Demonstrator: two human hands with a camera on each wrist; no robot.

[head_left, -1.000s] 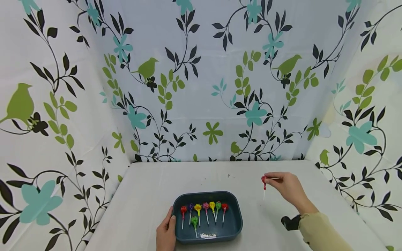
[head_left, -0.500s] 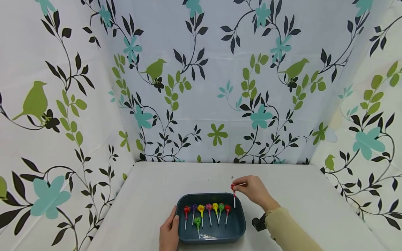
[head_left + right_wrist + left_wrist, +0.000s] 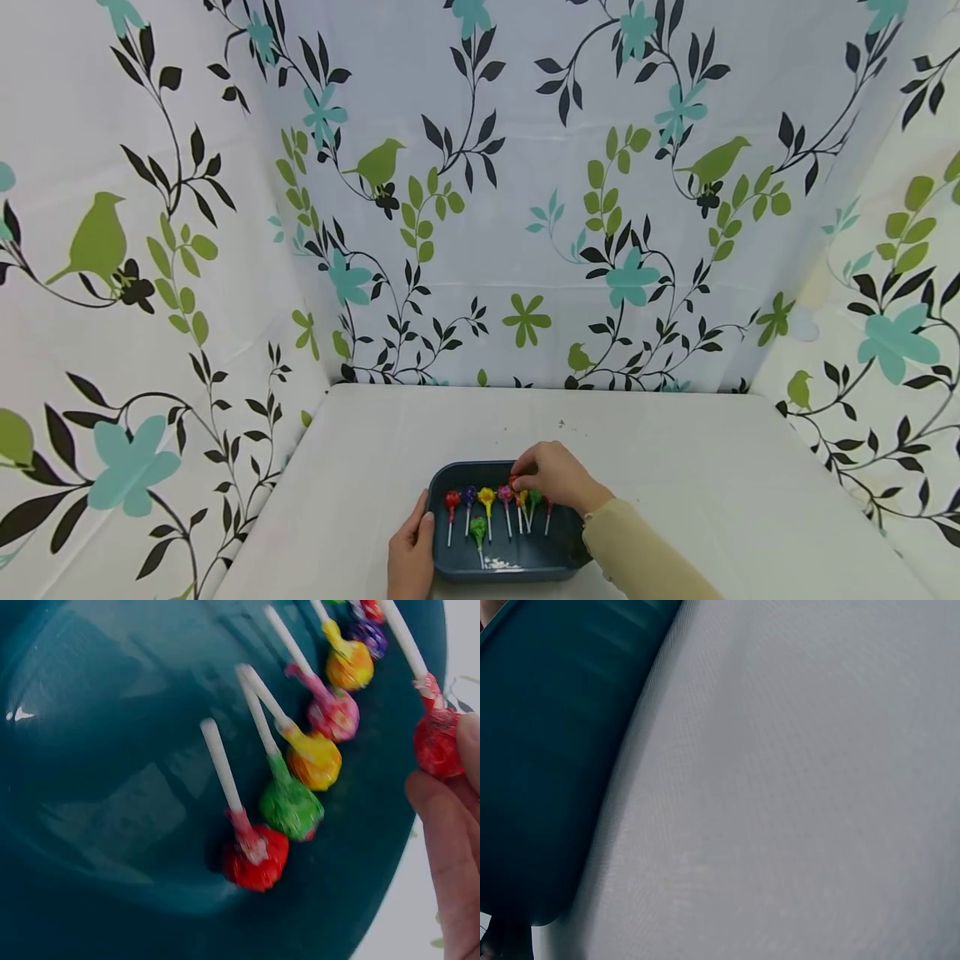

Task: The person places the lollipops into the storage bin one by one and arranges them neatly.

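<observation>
My right hand (image 3: 561,477) pinches a red-wrapped lollipop (image 3: 438,744) by its candy end, above the far side of a dark teal tray (image 3: 501,575). In the right wrist view its white stick points up and left. Inside the tray, a row of lollipops lies with sticks toward me: a red one (image 3: 452,500), a purple one (image 3: 468,495), a yellow one (image 3: 487,497), a pink one (image 3: 334,715), another yellow (image 3: 315,760), a green one (image 3: 292,808) and another red (image 3: 256,859). A separate green lollipop (image 3: 477,527) lies nearer. My left hand (image 3: 411,550) holds the tray's left rim.
The tray stands on a white-covered table (image 3: 360,450). A patterned curtain (image 3: 450,275) with birds, leaves and flowers closes off the back and both sides. The left wrist view shows mostly the tray's outer wall (image 3: 562,750) and the white cloth (image 3: 780,787).
My right hand has carried the red lollipop leftward from beside the tray to over its row of lollipops. The left hand stays at the tray's left rim.
</observation>
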